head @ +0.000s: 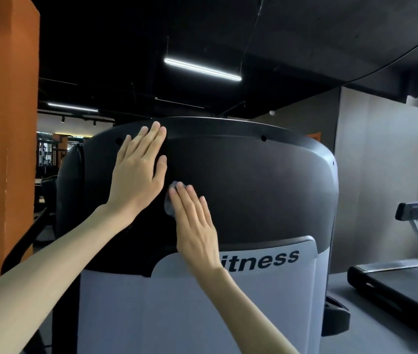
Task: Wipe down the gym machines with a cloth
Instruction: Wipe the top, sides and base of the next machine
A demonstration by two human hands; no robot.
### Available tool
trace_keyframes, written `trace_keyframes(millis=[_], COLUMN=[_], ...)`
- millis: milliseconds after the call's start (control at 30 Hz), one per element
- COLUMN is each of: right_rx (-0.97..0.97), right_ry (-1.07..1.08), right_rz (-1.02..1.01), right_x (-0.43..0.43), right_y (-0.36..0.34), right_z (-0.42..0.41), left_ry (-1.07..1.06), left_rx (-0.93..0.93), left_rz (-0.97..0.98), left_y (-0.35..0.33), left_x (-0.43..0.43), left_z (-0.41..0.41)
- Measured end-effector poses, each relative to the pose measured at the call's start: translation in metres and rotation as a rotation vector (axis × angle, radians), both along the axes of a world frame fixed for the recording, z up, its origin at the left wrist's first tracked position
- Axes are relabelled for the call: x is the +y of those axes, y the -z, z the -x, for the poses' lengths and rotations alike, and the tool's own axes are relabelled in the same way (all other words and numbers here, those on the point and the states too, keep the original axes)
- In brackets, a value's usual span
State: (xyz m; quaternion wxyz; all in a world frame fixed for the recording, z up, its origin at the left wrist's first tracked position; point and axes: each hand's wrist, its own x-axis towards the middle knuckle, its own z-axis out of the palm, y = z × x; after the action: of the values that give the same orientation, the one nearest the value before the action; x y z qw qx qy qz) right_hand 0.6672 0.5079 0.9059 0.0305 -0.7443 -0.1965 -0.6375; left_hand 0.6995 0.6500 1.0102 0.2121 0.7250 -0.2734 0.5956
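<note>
A big gym machine fills the middle of the view: a rounded black back shell [253,180] above a grey panel [202,302] printed with "itness". My left hand [139,172] lies flat on the shell's upper left, fingers straight and pointing up. My right hand [192,221] presses flat on the shell lower down, over a small pale grey cloth [170,198]. Only the cloth's edge shows at my fingertips and beside my palm; the rest is hidden under the hand.
An orange pillar [3,123] stands close on the left. A treadmill [407,277] sits on the grey floor at the right, by a grey wall. More gym equipment shows dimly behind the machine at the left. Strip lights [202,70] hang from the dark ceiling.
</note>
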Motion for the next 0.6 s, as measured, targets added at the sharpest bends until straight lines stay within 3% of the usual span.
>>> trace_keyframes(millis=[100, 267, 367, 500, 600], right_rx=[0.09, -0.011, -0.046, -0.049, -0.075], right_ry=[-0.022, -0.019, -0.031, -0.067, -0.076], right_rz=[-0.033, -0.302, -0.282, -0.229, -0.31], right_x=[-0.037, -0.096, -0.096, -0.075, -0.058], right_y=[-0.008, -0.011, -0.025, -0.095, -0.146], right_z=[0.01, 0.015, 0.013, 0.009, 0.005], left_ry=[0.003, 0.041, 0.042, 0.04, 0.028], left_rx=[0.001, 0.013, 0.011, 0.025, 0.07], left_rz=[0.002, 0.007, 0.009, 0.014, -0.023], left_y=[0.001, 0.002, 0.002, 0.002, 0.0], left_x=[-0.001, -0.002, -0.003, -0.004, 0.0], left_z=[0.0, -0.001, -0.002, -0.003, 0.0])
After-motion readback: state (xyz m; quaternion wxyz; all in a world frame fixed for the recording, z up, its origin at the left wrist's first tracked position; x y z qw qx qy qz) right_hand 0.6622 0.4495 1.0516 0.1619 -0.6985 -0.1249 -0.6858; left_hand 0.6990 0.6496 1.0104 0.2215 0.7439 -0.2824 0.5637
